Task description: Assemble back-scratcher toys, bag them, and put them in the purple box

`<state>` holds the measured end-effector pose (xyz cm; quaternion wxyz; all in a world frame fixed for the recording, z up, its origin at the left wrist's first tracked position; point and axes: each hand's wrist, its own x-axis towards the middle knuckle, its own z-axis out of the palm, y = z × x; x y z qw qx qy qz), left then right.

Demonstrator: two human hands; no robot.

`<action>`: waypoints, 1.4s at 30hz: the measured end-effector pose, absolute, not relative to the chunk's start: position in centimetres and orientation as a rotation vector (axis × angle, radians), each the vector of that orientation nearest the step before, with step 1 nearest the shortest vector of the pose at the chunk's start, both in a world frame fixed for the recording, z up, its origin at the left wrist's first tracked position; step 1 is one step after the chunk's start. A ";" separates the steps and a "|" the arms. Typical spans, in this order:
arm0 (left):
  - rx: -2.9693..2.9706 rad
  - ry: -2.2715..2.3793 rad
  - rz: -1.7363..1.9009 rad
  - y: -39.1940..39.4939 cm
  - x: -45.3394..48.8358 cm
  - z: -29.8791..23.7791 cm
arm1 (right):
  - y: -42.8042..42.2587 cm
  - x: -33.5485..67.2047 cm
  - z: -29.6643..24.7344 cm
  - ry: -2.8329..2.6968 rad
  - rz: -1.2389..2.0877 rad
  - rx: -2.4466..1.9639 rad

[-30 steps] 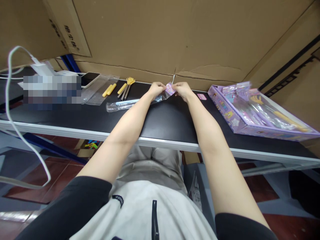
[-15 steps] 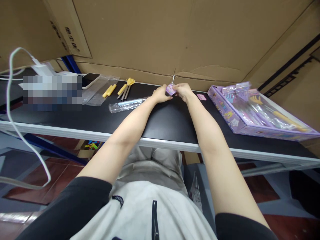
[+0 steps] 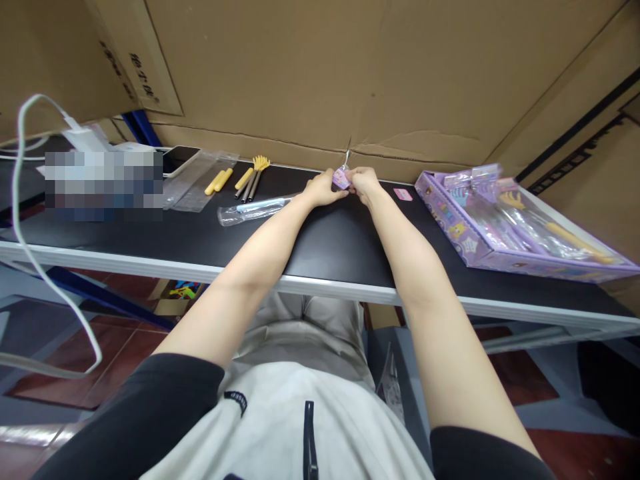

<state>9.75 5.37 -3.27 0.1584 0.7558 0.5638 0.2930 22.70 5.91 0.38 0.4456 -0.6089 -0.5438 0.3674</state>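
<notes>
My left hand (image 3: 320, 189) and my right hand (image 3: 364, 183) meet at the far edge of the black table (image 3: 165, 235). Both pinch a small purple header card (image 3: 341, 178) at the end of a clear plastic bag (image 3: 250, 209). The bag lies on the table to the left of my hands, and a light blue stick shows inside it. Fingers of both hands are pressed together on the card.
Yellow-tipped sticks (image 3: 249, 179), two yellow pieces (image 3: 219, 180) and an empty clear sleeve (image 3: 199, 177) lie at the back left. A purple box (image 3: 505, 225) of bagged items stands at the right. A pink tag (image 3: 403, 194) lies beside it. Cardboard sheets (image 3: 350, 73) wall the back. A white cable (image 3: 23, 200) hangs at left.
The bag's card end has come down from slightly raised to the table's far edge. My left hand slid right, closer to my right hand, and both now pinch the card tightly.
</notes>
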 end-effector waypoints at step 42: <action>2.199 1.594 0.828 5.0 9.6 -2.9 | 6.1 23.7 0.3 -1.502 0.912 -1.518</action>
